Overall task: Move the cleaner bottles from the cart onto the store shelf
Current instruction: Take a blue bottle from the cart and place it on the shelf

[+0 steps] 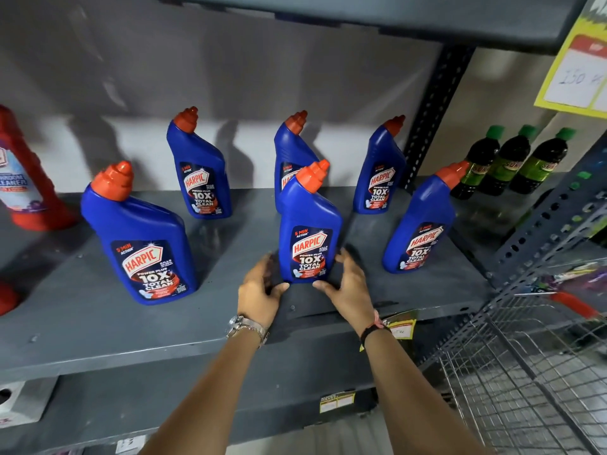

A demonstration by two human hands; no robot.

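Several blue cleaner bottles with orange caps stand upright on the grey store shelf (98, 323). The front middle bottle (308, 224) stands near the shelf's front edge. My left hand (259, 290) cups its base from the left and my right hand (348, 287) from the right, both thumbs touching the bottom front. Another bottle (141, 244) stands front left and a third (420, 224) front right. Three more stand in a back row, one (290, 149) partly hidden behind the held bottle. The wire cart (525, 372) is at the lower right; I see no bottles in it.
A red cleaner bottle (26, 178) stands at the far left of the shelf. Dark bottles with green caps (512, 159) fill the neighbouring bay past a perforated upright post (433, 116). A yellow price sign (578, 73) hangs top right. Another shelf runs overhead.
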